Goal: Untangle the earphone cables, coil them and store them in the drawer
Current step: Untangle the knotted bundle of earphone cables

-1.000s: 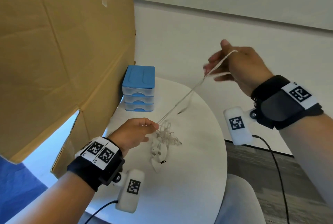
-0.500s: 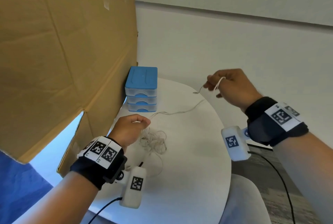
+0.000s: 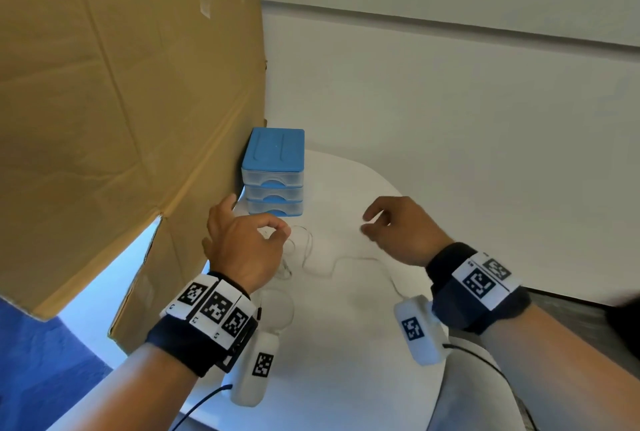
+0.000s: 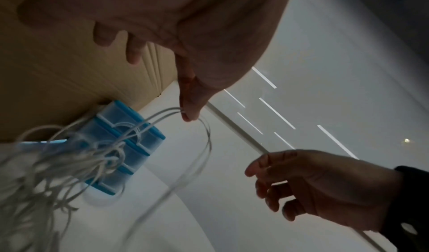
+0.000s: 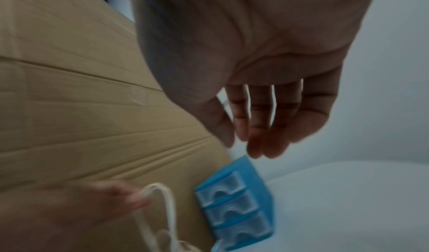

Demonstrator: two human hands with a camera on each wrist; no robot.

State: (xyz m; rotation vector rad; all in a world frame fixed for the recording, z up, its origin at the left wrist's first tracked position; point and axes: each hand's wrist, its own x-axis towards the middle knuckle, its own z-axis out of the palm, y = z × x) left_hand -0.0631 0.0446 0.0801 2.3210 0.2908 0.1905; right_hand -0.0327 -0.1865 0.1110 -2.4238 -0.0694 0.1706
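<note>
left hand fingers pinching white cable | right hand fingers spread | drawers: 3

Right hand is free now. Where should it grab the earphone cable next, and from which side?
Probably the loose strand lying flat on the white table, between both hands. Right hand hovers open; pinch from above. Left hand pinches the strands near the knot.
</note>
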